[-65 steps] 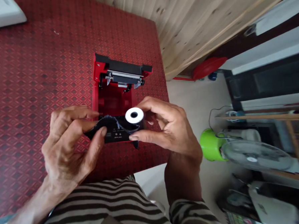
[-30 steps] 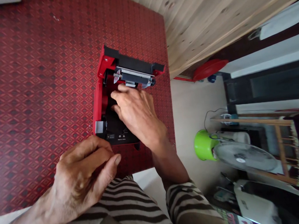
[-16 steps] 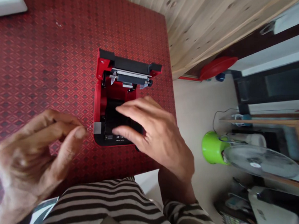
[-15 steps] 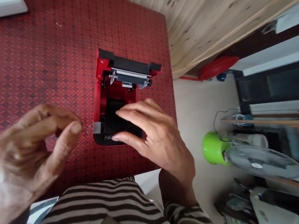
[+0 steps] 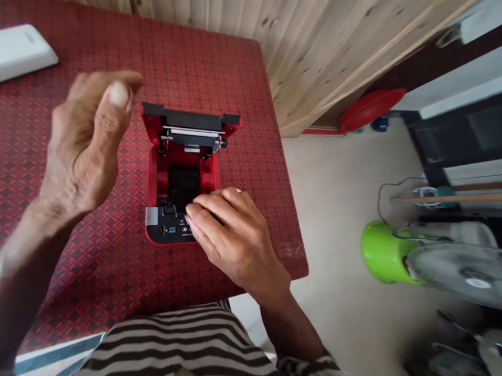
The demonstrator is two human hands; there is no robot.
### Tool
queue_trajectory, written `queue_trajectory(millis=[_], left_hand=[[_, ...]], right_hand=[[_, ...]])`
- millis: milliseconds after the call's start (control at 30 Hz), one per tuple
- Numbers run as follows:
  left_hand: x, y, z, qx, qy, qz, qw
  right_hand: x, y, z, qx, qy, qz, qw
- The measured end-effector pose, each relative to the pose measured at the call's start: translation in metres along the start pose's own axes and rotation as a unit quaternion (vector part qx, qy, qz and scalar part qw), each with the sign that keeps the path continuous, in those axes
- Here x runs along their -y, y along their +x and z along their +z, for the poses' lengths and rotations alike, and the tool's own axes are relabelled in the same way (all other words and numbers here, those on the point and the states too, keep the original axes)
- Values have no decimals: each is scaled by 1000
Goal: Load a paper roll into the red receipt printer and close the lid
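A small red printer (image 5: 155, 176) stands on the red patterned tablecloth (image 5: 69, 248) with its black-edged lid (image 5: 191, 121) tipped open at the back. A dark roll (image 5: 183, 183) lies in its open bay. My right hand (image 5: 232, 239) rests on the printer's front right corner, fingers curled over the black button panel (image 5: 169, 229). My left hand (image 5: 86, 146) is raised above the table to the left of the lid. Its thumb is pressed against the bunched fingers, and whatever they pinch is hidden.
A white flat device (image 5: 12, 52) lies at the table's far left corner. A wooden plank wall (image 5: 310, 33) runs behind. The table's right edge drops to the floor, where a green-based fan (image 5: 384, 254) and a red round object (image 5: 368, 109) stand.
My left hand has risen from beside the printer to above the table near the lid. My right hand slid from over the paper bay down onto the front right corner. The view shifted.
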State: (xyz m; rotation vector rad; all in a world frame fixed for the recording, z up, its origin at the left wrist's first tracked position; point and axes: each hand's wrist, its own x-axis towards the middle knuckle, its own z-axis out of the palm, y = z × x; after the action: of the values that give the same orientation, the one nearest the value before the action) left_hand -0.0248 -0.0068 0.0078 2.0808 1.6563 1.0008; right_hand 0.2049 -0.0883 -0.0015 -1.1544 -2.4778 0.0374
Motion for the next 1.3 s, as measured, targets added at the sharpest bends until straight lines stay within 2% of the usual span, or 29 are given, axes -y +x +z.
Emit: queue_trajectory(millis=[67,133,233,267,333,567,1067,1200,1300], left_hand=[[-8,0,0,24,-39,5,999],[-14,-7,0,11,-77,21,997],[-14,-25,-1,-3,-120,53,991],[-13,-33,-1,21,-125,66,990],[-11,-47,-2,58,-118,90,987],[0,-78,6,71,-17,179,981],[2,-85,7,75,94,228,966],[3,-87,10,74,80,220,969],[7,-88,10,84,30,195,977]], right_hand=[[3,-3,1,-19,-15,0,1000],[5,-6,3,-38,-19,4,999],[9,-11,7,-63,-19,5,998],[10,-12,9,-67,-20,3,998],[11,-14,11,-66,-26,0,997],[13,-12,13,-49,-33,5,998],[18,-18,18,-81,5,56,995],[20,-17,19,-79,20,67,994],[21,-15,17,-77,32,70,994]])
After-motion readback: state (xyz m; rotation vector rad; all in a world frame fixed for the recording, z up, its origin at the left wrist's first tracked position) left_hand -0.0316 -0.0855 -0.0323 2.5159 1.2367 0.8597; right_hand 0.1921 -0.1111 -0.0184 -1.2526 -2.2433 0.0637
